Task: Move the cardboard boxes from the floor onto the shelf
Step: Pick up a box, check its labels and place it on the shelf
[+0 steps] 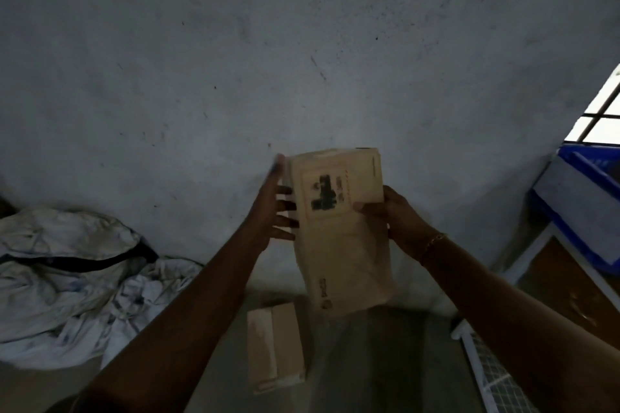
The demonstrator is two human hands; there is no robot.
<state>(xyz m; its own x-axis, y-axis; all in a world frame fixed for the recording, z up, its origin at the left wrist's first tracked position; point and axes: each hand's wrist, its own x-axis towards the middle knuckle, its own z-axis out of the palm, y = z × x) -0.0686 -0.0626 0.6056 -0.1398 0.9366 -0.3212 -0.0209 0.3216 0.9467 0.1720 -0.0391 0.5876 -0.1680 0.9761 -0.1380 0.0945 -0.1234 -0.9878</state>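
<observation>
**Dim room, one blown-out window**

You work in low light. Daylight enters only through the barred window (600, 117) at your right, blown out white. The wall (302, 43) looks grainy. Your left hand (271, 211) blurs at the fingertips, print on the cardboard box (339, 238) is smeared, and the frame edges bow.

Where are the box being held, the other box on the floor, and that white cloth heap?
held box (339, 245): head view, middle of its front face.
floor box (275, 347): head view, middle of its top face.
cloth heap (67, 278): head view, middle of the crumpled pile.
</observation>
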